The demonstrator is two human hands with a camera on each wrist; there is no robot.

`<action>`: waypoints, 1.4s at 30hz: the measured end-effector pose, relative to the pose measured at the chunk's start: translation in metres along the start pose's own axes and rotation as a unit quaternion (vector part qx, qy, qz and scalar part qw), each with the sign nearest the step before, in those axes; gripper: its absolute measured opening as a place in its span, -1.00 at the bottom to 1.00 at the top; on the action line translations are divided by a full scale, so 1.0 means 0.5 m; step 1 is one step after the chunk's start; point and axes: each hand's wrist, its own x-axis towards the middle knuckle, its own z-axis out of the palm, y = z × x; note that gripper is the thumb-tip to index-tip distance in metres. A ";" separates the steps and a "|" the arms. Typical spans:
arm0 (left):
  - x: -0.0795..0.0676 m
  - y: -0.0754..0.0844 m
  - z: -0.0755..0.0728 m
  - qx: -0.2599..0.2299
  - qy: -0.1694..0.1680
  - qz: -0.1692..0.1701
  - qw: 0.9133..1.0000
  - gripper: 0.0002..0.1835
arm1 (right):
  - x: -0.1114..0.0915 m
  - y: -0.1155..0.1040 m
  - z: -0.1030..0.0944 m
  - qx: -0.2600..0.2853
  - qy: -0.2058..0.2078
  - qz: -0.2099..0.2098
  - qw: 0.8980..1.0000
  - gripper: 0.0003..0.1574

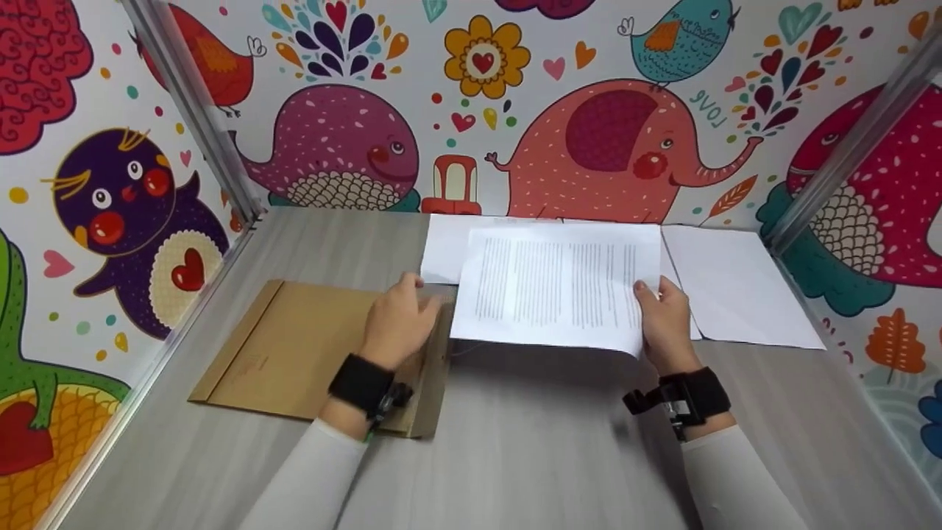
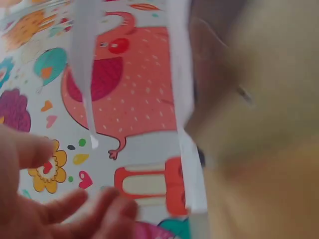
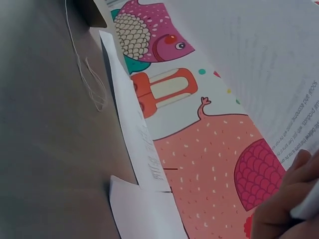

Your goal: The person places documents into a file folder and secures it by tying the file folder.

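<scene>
My right hand (image 1: 668,324) pinches the right edge of a white sheet of printed paper (image 1: 552,283), thumb on the near face. Raised above the table, the sheet is tilted, its lower right corner curling; in the right wrist view its print shows beside the hand (image 3: 289,199). My left hand (image 1: 401,320) hovers at the right end of a brown kraft paper envelope (image 1: 309,346), near the sheet's left edge. Its fingers (image 2: 65,209) are loosely bent with nothing between them. The envelope lies flat, with a thin white string (image 3: 82,69) trailing from its end.
Along the back wall lie more white papers, one at the left (image 1: 441,246) partly under the raised sheet and one at the right (image 1: 736,287). Cartoon-printed panels with metal posts (image 1: 195,103) enclose the grey wood-grain table (image 1: 537,456).
</scene>
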 end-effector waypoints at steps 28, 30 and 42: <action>-0.069 -0.032 0.044 0.157 -0.120 -0.039 0.979 -0.34 | 0.001 0.005 -0.001 -0.105 -0.142 0.016 0.984 -0.50; -0.066 -0.031 0.049 0.154 -0.103 -0.029 0.982 -0.48 | -0.001 0.006 0.002 -0.102 -0.150 0.018 0.983 -0.51; -0.066 -0.024 0.055 0.113 -0.082 -0.009 0.990 -0.49 | -0.028 0.009 0.048 -0.121 -0.150 0.015 0.981 -0.54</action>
